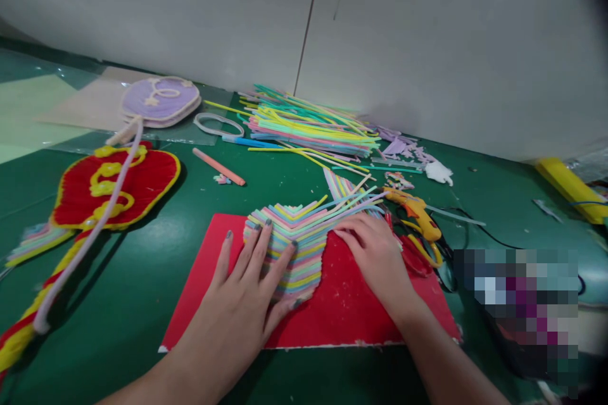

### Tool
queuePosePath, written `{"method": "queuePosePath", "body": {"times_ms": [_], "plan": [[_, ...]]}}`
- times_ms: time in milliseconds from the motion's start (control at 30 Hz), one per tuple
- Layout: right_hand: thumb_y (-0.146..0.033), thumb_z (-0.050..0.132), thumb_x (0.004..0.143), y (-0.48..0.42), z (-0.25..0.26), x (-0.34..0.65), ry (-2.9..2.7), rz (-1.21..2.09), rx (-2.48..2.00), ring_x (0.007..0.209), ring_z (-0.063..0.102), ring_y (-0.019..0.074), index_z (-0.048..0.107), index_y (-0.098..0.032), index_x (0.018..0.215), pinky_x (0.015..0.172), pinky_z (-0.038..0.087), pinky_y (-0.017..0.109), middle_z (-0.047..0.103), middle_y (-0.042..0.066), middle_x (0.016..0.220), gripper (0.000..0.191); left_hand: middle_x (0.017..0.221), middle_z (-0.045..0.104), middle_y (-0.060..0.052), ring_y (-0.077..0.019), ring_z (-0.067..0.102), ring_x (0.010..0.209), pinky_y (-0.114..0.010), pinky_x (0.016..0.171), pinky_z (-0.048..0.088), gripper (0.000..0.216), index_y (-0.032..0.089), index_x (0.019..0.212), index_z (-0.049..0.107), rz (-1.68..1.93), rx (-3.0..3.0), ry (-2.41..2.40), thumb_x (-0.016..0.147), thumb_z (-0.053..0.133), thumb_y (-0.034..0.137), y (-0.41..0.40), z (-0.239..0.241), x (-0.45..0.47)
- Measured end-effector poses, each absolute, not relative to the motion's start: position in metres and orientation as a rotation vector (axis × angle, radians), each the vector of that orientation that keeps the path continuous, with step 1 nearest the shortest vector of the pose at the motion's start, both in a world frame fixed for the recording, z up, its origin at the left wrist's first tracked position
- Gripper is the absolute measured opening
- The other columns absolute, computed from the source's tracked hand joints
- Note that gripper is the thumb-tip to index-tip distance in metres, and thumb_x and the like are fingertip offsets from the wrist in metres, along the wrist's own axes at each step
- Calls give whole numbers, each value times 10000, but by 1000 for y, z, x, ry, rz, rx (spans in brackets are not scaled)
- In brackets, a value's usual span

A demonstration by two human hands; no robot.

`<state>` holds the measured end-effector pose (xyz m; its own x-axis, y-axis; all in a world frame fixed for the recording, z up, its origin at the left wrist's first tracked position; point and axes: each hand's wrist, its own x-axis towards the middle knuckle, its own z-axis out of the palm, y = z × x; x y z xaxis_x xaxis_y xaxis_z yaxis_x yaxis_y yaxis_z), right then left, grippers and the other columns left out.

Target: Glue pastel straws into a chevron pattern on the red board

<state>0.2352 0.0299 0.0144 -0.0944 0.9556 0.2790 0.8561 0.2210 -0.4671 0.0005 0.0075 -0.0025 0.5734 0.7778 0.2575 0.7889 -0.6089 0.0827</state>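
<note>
On a red board [365, 304] lies a flat piece made of pastel pipe cleaners [304, 266], laid side by side in V-shaped stripes. My left hand [251, 266] rests on it, fingers spread, pressing its left part. At its right edge, my right hand [370, 247] has its thumb and fingers drawn together on a pipe cleaner of the uppermost rows; the exact grip is partly hidden. Loose pipe cleaner ends [361, 196] stick out past the piece above the right hand.
Behind lies a pile of pipe cleaners [308, 126]. A yellow glue gun [418, 212] and red-handled tool [418, 256] lie right of the board. A red-and-yellow fan [118, 193] and a lilac fan [159, 101] lie left. An orange stick [218, 166] lies near the board.
</note>
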Motion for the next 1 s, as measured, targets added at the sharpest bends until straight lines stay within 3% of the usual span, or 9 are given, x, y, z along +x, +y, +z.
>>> {"method": "queuePosePath", "body": {"times_ms": [100, 200, 367, 667, 800, 1000], "plan": [[-231, 560, 886, 28, 20, 233, -1794, 383, -1624, 895, 609, 186, 656, -214, 847, 849, 460, 359, 676, 33, 901, 106, 1435, 459, -181, -358, 462, 1289, -619, 1030, 310, 451, 204, 1333, 518, -586, -2753, -1366, 973, 345, 413, 12, 8, 1], [-262, 629, 839, 26, 27, 226, -1572, 648, -1551, 855, 626, 170, 669, -220, 802, 807, 494, 320, 680, 19, 863, 69, 1216, 646, -107, -236, 606, 1112, -492, 1023, 386, 325, 194, 1154, 614, -850, -2846, -1351, 978, 344, 241, 18, 19, 0], [-287, 673, 788, 20, 38, 207, -1400, 1003, -1392, 877, 653, 165, 727, -248, 834, 810, 525, 306, 714, 13, 880, 80, 1002, 699, -17, -147, 647, 941, -274, 808, 520, 187, 239, 1007, 638, -1212, -3023, -1544, 944, 461, 230, 28, 24, -5], [-314, 628, 838, 2, 47, 177, -1361, 1139, -1338, 884, 652, 161, 756, -279, 892, 804, 540, 300, 709, 23, 892, 143, 885, 700, 2, -134, 665, 822, -235, 710, 542, 96, 228, 929, 653, -1623, -3084, -1697, 884, 569, 231, 31, 26, -6], [-340, 616, 853, -6, 44, 167, -1322, 1159, -1342, 910, 648, 172, 756, -271, 902, 819, 534, 310, 708, 36, 910, 163, 855, 697, 1, -126, 655, 807, -230, 714, 522, 68, 214, 911, 639, -1563, -2996, -1461, 896, 573, 224, 31, 29, -8], [-363, 615, 851, -19, 39, 160, -1240, 1123, -1369, 939, 645, 182, 754, -251, 894, 850, 530, 315, 708, 40, 938, 182, 834, 710, -27, -134, 661, 792, -262, 734, 504, 203, 188, 894, 640, -1423, -2881, -1095, 959, 450, 209, 31, 28, -9]]}}
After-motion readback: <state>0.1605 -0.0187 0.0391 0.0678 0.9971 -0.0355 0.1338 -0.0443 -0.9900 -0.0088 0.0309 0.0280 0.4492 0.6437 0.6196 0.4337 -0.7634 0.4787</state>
